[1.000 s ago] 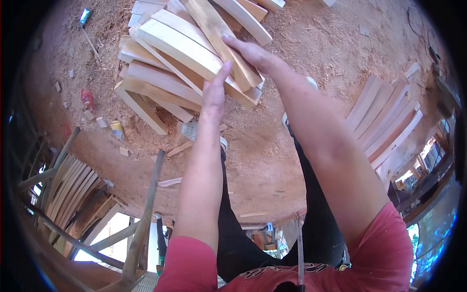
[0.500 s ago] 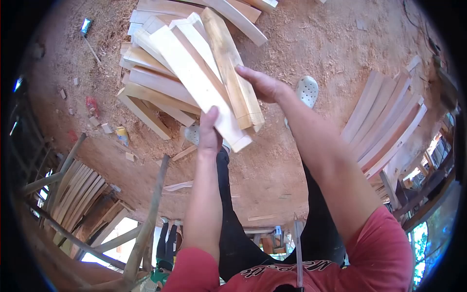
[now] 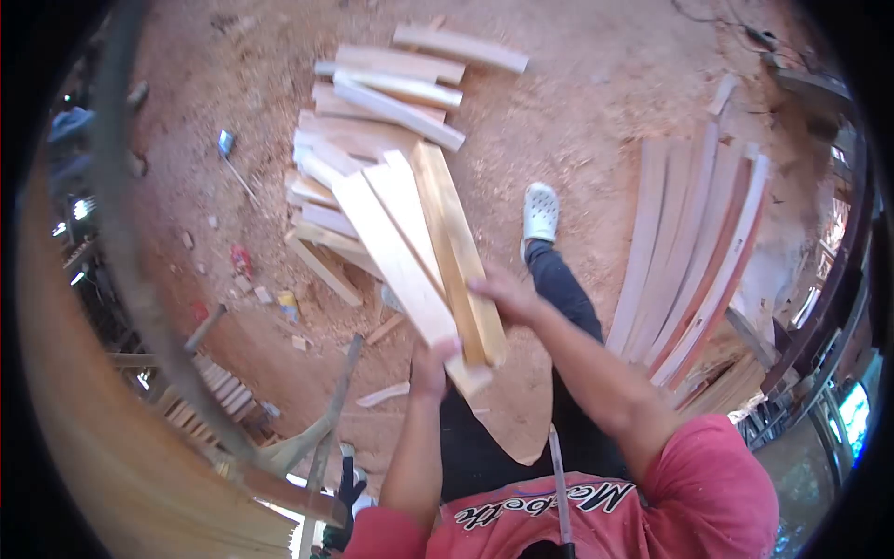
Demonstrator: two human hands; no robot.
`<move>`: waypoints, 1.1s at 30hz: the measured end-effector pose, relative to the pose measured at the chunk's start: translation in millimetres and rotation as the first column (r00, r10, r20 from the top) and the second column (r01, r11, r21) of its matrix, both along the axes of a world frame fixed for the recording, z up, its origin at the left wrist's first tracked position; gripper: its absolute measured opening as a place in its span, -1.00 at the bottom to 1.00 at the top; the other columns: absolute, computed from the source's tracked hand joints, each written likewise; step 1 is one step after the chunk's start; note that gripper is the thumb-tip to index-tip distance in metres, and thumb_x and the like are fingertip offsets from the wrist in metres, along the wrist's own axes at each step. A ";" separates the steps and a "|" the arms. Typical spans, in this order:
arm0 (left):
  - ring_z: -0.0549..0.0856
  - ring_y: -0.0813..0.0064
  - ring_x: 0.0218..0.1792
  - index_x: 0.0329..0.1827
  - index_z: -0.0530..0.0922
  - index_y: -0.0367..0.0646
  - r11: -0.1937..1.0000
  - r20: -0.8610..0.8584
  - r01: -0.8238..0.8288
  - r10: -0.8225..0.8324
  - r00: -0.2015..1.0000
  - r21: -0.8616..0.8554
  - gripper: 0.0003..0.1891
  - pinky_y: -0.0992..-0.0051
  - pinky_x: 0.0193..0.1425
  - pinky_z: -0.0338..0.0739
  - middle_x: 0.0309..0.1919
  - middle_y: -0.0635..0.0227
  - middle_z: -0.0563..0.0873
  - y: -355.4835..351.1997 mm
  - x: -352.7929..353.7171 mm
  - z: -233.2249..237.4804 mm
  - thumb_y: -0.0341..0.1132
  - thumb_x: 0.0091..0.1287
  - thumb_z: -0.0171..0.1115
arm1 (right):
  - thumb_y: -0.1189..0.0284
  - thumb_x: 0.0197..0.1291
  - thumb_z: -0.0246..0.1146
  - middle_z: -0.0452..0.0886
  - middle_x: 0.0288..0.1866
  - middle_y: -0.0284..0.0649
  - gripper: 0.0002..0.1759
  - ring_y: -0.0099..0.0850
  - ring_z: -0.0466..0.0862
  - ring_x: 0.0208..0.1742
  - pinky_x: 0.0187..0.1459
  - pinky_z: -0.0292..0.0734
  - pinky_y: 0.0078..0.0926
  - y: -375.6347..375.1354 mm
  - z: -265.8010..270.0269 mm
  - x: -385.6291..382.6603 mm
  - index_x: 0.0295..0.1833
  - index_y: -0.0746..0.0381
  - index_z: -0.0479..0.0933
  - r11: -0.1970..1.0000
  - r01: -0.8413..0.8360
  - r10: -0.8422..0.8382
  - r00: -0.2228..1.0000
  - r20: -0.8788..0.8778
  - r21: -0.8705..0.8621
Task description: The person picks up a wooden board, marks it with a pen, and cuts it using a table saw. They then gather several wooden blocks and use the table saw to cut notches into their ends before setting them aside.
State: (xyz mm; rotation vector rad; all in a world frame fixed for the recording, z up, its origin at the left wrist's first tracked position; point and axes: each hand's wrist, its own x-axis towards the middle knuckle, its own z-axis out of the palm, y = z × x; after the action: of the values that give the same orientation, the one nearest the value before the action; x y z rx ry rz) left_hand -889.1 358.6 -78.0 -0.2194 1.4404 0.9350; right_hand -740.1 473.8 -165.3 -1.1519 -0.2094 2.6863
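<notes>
Between my two hands is a bundle of pale wooden boards, held at a slant in front of my legs. My left hand (image 3: 432, 369) grips the near end of the bundle, its thumb over the whitish board (image 3: 391, 256). On the other side, my right hand (image 3: 506, 291) presses against the yellowish board (image 3: 454, 247); its fingers are mostly hidden behind the wood. Another light board (image 3: 407, 210) is sandwiched in the middle. Just beyond the far ends lies a loose pile of cut boards (image 3: 396, 63) on the dusty ground.
To the right, curved wooden slats (image 3: 666, 247) lie side by side. My foot wears a white clog (image 3: 540, 212). A blue-headed tool (image 3: 225, 143) and a yellow can (image 3: 289, 306) lie at left. Wooden poles (image 3: 326, 405) stand at the lower left, with a large blurred beam (image 3: 121, 186) close by.
The bundle has come away from the pile, nearer my body, still in both hands. My view has shifted, and one foot has stepped forward. A blurred beam now shows at left.
</notes>
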 end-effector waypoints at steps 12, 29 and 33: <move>0.66 0.20 0.21 0.49 0.29 -0.30 0.803 -0.098 0.333 -0.329 0.939 0.494 -0.18 0.24 0.27 0.60 0.26 0.10 0.60 55.9 55.4 193.0 -0.35 0.12 0.44 | 0.10 0.18 0.44 0.61 0.27 -0.09 -0.17 -0.28 0.69 0.21 0.19 0.65 -0.23 23.9 228.5 102.7 0.46 0.28 0.35 0.952 0.306 -0.298 0.944 -0.144 0.033; 0.67 0.41 -0.15 0.23 0.44 -0.30 0.070 -0.254 0.604 -0.864 0.435 0.794 -0.33 0.39 -0.08 0.62 -0.09 0.25 0.63 10.0 154.6 282.8 -0.34 -0.02 0.41 | 0.04 0.37 0.28 0.59 0.27 -0.13 -0.28 -0.34 0.62 0.23 0.29 0.53 -0.28 -213.9 423.2 220.4 0.46 0.26 0.34 0.244 0.792 -0.860 0.444 -0.252 0.560; 0.69 0.36 -0.03 0.28 0.42 -0.30 0.018 -0.174 0.583 -0.946 0.272 0.812 -0.27 0.34 0.03 0.63 -0.01 0.22 0.65 -18.7 198.3 344.9 -0.31 -0.03 0.45 | -0.01 0.31 0.28 0.67 0.11 -0.10 -0.31 -0.33 0.72 0.05 0.09 0.66 -0.30 -270.9 426.7 237.5 0.34 0.27 0.44 0.191 0.813 -0.911 0.356 -0.209 0.551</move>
State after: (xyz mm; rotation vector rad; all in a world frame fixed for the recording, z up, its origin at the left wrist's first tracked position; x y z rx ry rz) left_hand -690.8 339.9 266.9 0.9947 0.3625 0.3330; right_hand -502.6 202.8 261.3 -0.8532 -0.2576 1.3057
